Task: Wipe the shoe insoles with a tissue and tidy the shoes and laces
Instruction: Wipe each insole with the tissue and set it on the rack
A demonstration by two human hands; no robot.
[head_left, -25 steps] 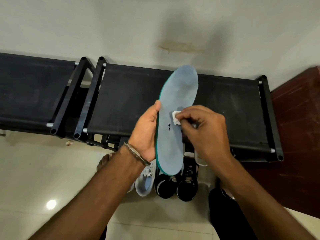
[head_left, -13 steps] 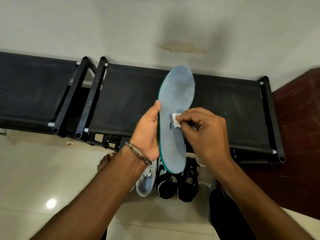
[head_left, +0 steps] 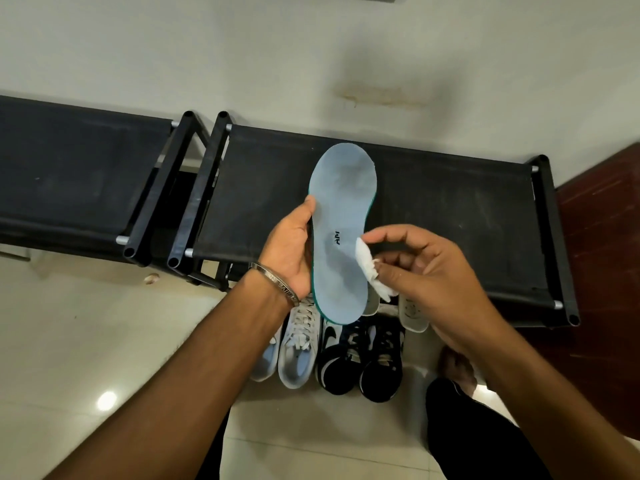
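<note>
The left hand (head_left: 294, 251) grips the insole (head_left: 341, 237) by one edge; the right hand (head_left: 426, 271) pinches a tissue (head_left: 372, 268). Firm wiping could bend or twist the insole loose.

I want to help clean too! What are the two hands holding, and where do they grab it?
The left hand grips the blue insole along its left edge, near the middle. The right hand pinches a white tissue in its fingertips.
</note>
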